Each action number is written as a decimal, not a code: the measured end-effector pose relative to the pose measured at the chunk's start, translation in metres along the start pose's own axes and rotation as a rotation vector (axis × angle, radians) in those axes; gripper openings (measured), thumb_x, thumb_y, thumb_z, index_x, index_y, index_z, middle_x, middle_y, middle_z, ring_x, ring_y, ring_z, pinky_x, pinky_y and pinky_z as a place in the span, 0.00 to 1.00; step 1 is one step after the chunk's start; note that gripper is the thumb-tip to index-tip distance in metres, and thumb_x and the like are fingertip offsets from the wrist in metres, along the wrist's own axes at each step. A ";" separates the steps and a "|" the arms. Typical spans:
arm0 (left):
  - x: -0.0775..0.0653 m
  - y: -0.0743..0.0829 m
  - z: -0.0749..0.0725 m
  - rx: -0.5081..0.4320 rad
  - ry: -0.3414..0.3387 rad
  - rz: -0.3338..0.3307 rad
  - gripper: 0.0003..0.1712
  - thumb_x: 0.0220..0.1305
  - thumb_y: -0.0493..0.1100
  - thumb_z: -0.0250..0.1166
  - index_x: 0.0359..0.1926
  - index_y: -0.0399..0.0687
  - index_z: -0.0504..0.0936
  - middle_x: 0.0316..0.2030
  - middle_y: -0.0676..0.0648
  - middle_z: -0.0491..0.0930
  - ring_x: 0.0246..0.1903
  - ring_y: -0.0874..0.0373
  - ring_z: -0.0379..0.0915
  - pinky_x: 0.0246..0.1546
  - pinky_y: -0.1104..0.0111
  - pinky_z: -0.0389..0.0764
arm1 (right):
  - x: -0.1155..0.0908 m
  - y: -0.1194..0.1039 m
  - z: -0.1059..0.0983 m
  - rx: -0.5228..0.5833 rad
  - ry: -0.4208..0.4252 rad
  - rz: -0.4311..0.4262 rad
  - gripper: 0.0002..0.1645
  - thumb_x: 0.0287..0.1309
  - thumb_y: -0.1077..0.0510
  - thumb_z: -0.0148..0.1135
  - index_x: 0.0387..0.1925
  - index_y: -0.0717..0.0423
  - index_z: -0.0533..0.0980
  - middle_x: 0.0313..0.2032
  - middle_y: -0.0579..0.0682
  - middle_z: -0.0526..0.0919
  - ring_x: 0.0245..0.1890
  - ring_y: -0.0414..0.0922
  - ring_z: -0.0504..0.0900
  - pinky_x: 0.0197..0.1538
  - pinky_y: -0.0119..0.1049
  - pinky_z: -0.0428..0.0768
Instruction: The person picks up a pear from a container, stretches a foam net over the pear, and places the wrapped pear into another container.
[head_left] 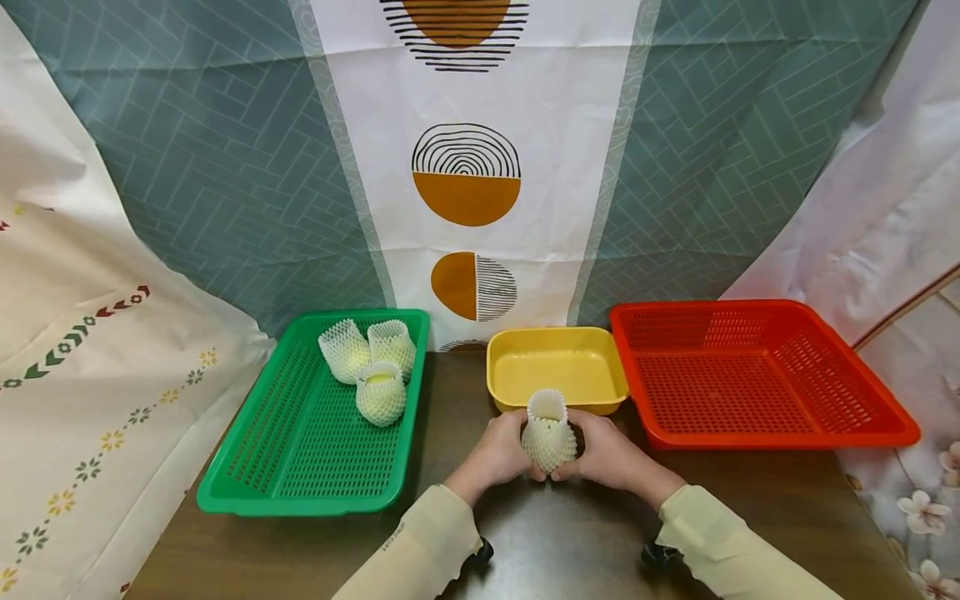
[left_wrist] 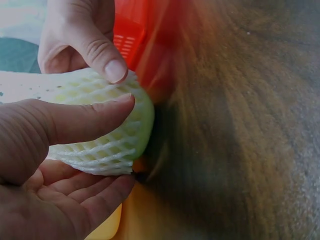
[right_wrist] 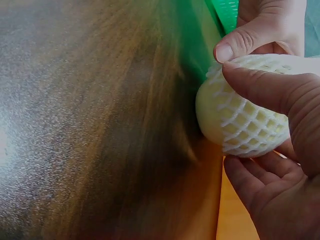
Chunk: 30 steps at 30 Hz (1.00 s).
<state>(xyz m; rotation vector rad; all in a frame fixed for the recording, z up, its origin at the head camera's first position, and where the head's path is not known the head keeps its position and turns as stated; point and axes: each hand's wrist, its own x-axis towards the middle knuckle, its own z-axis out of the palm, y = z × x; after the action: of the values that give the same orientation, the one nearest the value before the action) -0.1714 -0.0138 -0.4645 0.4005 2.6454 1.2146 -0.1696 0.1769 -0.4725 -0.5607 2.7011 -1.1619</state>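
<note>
A pale yellow-green round fruit (right_wrist: 207, 112) sits inside a white foam net sleeve (head_left: 549, 446), low over the front middle of the table in the head view. My left hand (head_left: 498, 448) grips it from the left and my right hand (head_left: 609, 452) from the right. In the left wrist view both thumbs lie along the net. The fruit's bare end (left_wrist: 146, 127) sticks out of the sleeve on the side toward the table. At its other end the sleeve stands up as an open tube. Its exact kind is hard to tell.
Behind the hands stands a yellow tub (head_left: 558, 367) with nothing seen in it. A red basket (head_left: 765, 442) is at the right. The green basket (head_left: 300, 504) at the left holds several netted fruits (head_left: 381, 396) at its back. A patterned cloth (head_left: 487, 100) hangs behind.
</note>
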 end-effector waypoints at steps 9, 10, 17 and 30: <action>-0.001 -0.003 -0.002 0.006 -0.020 0.021 0.42 0.18 0.35 0.83 0.45 0.52 0.79 0.35 0.57 0.81 0.35 0.62 0.73 0.40 0.68 0.76 | -0.002 0.000 0.001 0.027 -0.033 0.015 0.50 0.23 0.49 0.83 0.56 0.43 0.70 0.48 0.38 0.78 0.46 0.37 0.75 0.55 0.42 0.75; -0.001 -0.002 -0.003 0.005 -0.027 0.026 0.41 0.18 0.36 0.83 0.44 0.52 0.79 0.35 0.57 0.81 0.35 0.63 0.73 0.40 0.68 0.76 | -0.002 -0.001 -0.001 0.031 -0.035 0.006 0.50 0.23 0.48 0.82 0.56 0.42 0.70 0.48 0.37 0.78 0.47 0.37 0.75 0.55 0.42 0.75; -0.002 0.005 -0.010 -0.030 -0.013 0.061 0.37 0.22 0.44 0.84 0.42 0.55 0.79 0.34 0.59 0.81 0.35 0.63 0.73 0.41 0.70 0.75 | -0.001 -0.004 -0.010 0.087 -0.015 -0.062 0.44 0.26 0.40 0.80 0.52 0.34 0.72 0.49 0.33 0.77 0.51 0.35 0.76 0.56 0.40 0.76; -0.001 0.001 -0.003 -0.036 -0.016 0.029 0.41 0.20 0.40 0.84 0.45 0.56 0.79 0.34 0.59 0.80 0.35 0.62 0.72 0.40 0.69 0.75 | -0.001 0.000 -0.003 0.089 -0.018 0.003 0.47 0.25 0.46 0.82 0.54 0.40 0.72 0.47 0.36 0.78 0.46 0.36 0.77 0.51 0.37 0.77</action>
<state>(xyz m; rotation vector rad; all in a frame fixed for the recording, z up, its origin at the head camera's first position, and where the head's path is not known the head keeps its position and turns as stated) -0.1712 -0.0154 -0.4622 0.4427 2.6091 1.2603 -0.1693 0.1800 -0.4705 -0.5515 2.6192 -1.2621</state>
